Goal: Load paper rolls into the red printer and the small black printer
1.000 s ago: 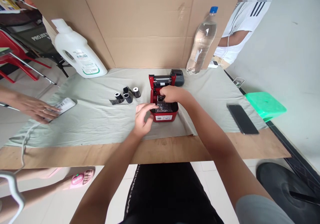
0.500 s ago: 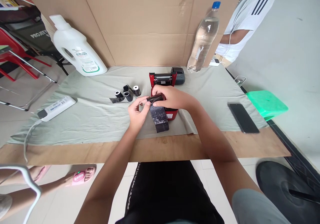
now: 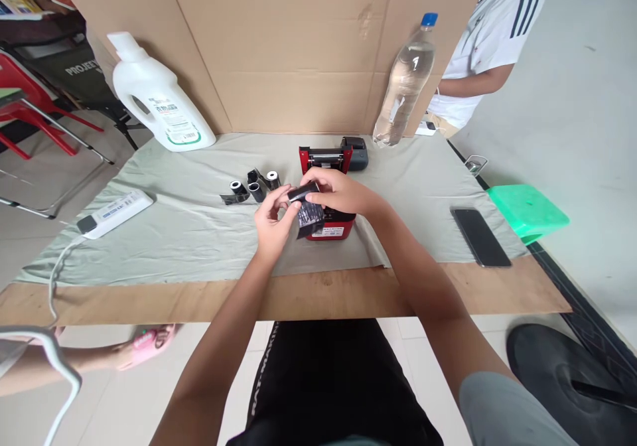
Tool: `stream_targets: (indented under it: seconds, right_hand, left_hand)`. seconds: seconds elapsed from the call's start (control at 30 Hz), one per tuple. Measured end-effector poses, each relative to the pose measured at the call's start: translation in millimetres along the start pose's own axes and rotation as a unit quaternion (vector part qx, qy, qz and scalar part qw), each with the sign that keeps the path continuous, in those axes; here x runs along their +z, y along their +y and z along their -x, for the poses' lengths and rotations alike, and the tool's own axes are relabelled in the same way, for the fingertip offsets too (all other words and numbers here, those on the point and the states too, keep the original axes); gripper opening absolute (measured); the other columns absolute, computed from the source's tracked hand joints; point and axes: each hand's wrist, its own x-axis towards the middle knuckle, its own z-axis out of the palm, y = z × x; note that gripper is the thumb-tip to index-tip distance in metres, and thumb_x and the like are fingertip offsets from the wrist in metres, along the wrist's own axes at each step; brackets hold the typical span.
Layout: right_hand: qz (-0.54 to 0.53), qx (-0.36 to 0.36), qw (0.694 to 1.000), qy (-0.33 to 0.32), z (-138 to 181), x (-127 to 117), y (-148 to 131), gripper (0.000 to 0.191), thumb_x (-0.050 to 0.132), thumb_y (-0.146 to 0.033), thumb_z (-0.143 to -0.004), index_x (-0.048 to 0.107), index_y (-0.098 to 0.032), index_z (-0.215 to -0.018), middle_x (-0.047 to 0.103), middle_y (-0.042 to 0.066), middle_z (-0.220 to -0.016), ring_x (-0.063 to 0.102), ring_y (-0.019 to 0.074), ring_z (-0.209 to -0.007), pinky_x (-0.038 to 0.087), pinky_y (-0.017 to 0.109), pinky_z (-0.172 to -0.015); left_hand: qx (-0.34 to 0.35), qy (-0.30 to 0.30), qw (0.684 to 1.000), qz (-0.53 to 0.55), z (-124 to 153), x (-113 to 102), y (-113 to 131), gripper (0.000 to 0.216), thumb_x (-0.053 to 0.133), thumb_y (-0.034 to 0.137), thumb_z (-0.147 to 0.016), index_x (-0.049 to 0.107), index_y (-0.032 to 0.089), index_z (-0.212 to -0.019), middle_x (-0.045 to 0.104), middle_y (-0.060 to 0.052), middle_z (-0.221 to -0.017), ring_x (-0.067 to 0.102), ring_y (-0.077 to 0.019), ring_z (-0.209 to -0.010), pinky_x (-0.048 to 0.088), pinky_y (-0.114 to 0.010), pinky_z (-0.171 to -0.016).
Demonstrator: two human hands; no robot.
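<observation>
Between my two hands is a roll of black thermal ribbon, with a short crinkled tail of used film hanging below it. My left hand pinches the roll's left end between thumb and fingers. My right hand grips its right end. Just behind and under the roll stands a red and black label printer with its lid raised, partly hidden by my right hand. To the left of my hands, several small black ribbon rolls with white cores rest on the cloth, one with loose film.
A white detergent bottle and a clear water bottle stand against the cardboard. A small dark device sits behind the printer. A power strip lies left, a phone right. Another person stands behind.
The hanging film tail has become much shorter and sits higher, uncovering more of the printer's front. Both hands still hold the roll in nearly the same place.
</observation>
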Motion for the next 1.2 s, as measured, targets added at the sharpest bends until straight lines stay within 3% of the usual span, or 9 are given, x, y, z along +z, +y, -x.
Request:
stream_targets:
  seconds: [0.13, 0.27, 0.43, 0.63, 0.73, 0.83, 0.97, 1.07, 1.2]
  right_hand:
    - [0.01, -0.021, 1.0, 0.018, -2.5, 3.8, 2.9, 0.021, 0.064, -0.026, -0.087, 0.058, -0.021, -0.106, 0.063, 0.0, -0.093, 0.055, 0.0152, -0.076, 0.045, 0.029, -0.071]
    - [-0.015, 0.001, 0.999, 0.032, -3.3, 6.4, 1.0, 0.015, 0.062, -0.03, -0.09, 0.058, -0.021, -0.101, 0.059, -0.002, -0.082, 0.054, 0.0152, -0.07, 0.044, 0.029, -0.068]
    - [0.016, -0.019, 0.998, 0.05, -4.4, 12.4, -0.5, 0.019, 0.063, -0.025, -0.086, 0.059, -0.022, -0.104, 0.061, 0.0, -0.093, 0.054, 0.0149, -0.075, 0.044, 0.029, -0.071]
    - [0.011, -0.027, 0.998, 0.049, -6.3, 17.7, 0.9, 0.019, 0.059, -0.029, -0.092, 0.062, -0.02, -0.108, 0.065, 0.001, -0.096, 0.058, 0.0164, -0.079, 0.046, 0.03, -0.072]
    - [0.077, -0.067, 0.994, 0.04, -3.1, 19.3, -4.0, 0.025, 0.056, -0.016, -0.089, 0.066, -0.02, -0.111, 0.066, 0.002, -0.099, 0.055, 0.0163, -0.078, 0.045, 0.03, -0.072]
    - [0.144, -0.101, 0.983, 0.049, -0.1, 25.1, -7.9, 0.037, 0.049, -0.004, -0.086, 0.068, -0.02, -0.114, 0.069, 0.004, -0.106, 0.057, 0.02, -0.095, 0.047, 0.034, -0.087]
    - [0.128, -0.07, 0.985, 0.095, -2.2, 39.1, -8.5, 0.056, 0.048, -0.004, -0.087, 0.055, -0.016, -0.141, 0.068, 0.011, -0.124, 0.062, 0.0208, -0.102, 0.05, 0.036, -0.091]
    - [0.109, -0.028, 0.983, 0.148, -7.4, 48.3, -6.7, 0.051, 0.059, -0.015, -0.088, 0.054, -0.016, -0.139, 0.07, 0.01, -0.114, 0.065, 0.021, -0.094, 0.054, 0.036, -0.086]
    - [0.138, -0.054, 0.976, 0.162, -12.0, 58.9, -1.0, 0.041, 0.057, -0.013, -0.088, 0.058, -0.016, -0.129, 0.071, 0.009, -0.109, 0.067, 0.023, -0.095, 0.055, 0.039, -0.087]
  left_hand:
    - [-0.038, -0.005, 0.999, 0.008, 1.2, -0.1, -1.6, 0.045, 0.077, 0.055, -0.086, 0.072, 0.022, -0.116, 0.076, -0.006, -0.1, 0.073, -0.019, -0.087, 0.06, -0.033, -0.082]
    - [-0.014, -0.005, 1.0, 0.013, 2.0, -2.0, -0.7, 0.049, 0.077, 0.056, -0.086, 0.069, 0.025, -0.123, 0.074, -0.008, -0.113, 0.073, -0.0213, -0.099, 0.06, -0.034, -0.085]
    - [-0.034, 0.019, 0.999, 0.014, 2.4, -4.1, 1.0, 0.042, 0.077, 0.057, -0.086, 0.072, 0.024, -0.112, 0.071, -0.003, -0.092, 0.07, -0.016, -0.08, 0.058, -0.029, -0.074]
    - [-0.032, -0.002, 0.999, 0.03, 2.7, -6.6, 0.7, 0.044, 0.075, 0.057, -0.087, 0.07, 0.022, -0.114, 0.075, -0.009, -0.113, 0.073, -0.0221, -0.105, 0.06, -0.035, -0.091]
    - [-0.052, -0.041, 0.997, 0.047, 1.5, -10.9, -1.3, 0.045, 0.078, 0.054, -0.085, 0.07, 0.022, -0.116, 0.077, -0.01, -0.116, 0.074, -0.0242, -0.109, 0.06, -0.039, -0.098]
    - [-0.048, -0.063, 0.996, 0.044, -0.9, -16.2, -3.8, 0.049, 0.085, 0.048, -0.079, 0.071, 0.021, -0.117, 0.077, -0.01, -0.115, 0.074, -0.0243, -0.11, 0.058, -0.039, -0.102]
    - [-0.045, -0.065, 0.996, 0.046, -2.4, -20.2, -5.0, 0.048, 0.087, 0.043, -0.078, 0.069, 0.021, -0.117, 0.078, -0.008, -0.111, 0.075, -0.021, -0.104, 0.058, -0.035, -0.099]
    - [-0.026, -0.038, 0.997, 0.056, -0.9, -19.7, -4.1, 0.047, 0.087, 0.038, -0.078, 0.067, 0.023, -0.117, 0.077, -0.007, -0.112, 0.074, -0.0194, -0.104, 0.057, -0.033, -0.098]
    - [-0.012, -0.037, 0.999, 0.007, 0.2, -20.0, -2.0, 0.043, 0.084, 0.035, -0.079, 0.068, 0.022, -0.117, 0.076, -0.006, -0.111, 0.073, -0.0191, -0.101, 0.057, -0.033, -0.095]
